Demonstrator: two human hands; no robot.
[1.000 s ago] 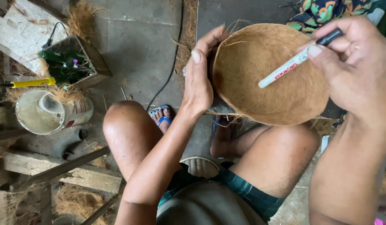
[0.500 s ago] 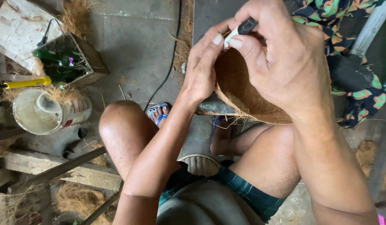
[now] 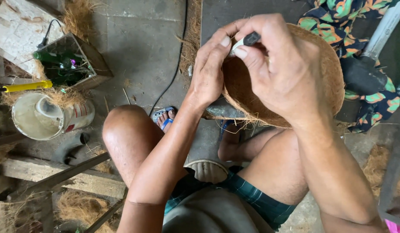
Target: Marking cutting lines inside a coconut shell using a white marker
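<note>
Two bare hands met over a brown coconut-fibre bowl (image 3: pixel 329 73) that sat at the far right of the scene, propped on the edge of a grey board (image 3: pixel 217 110) above the person's knees. The bowl was the biggest thing in hand, its hollow turned toward the person and its left rim hidden behind the fingers. Left of it, on the concrete floor (image 3: pixel 139 47), stood a white bucket (image 3: pixel 40 116) with fibre scraps on its rim, and farther off a wooden box (image 3: pixel 74 60) holding green bottles. A patterned cloth (image 3: pixel 373 103) lay to the right of the bowl. The left hand (image 3: pixel 208 73) was curled around the bowl's left rim, fingers straight up along the edge, steadying it. The right hand (image 3: pixel 286 69) was closed in a pinch on a white marker pen (image 3: pixel 245 41) with a black end, thumb and forefinger gripping it just at the rim, beside the left fingertips.
</note>
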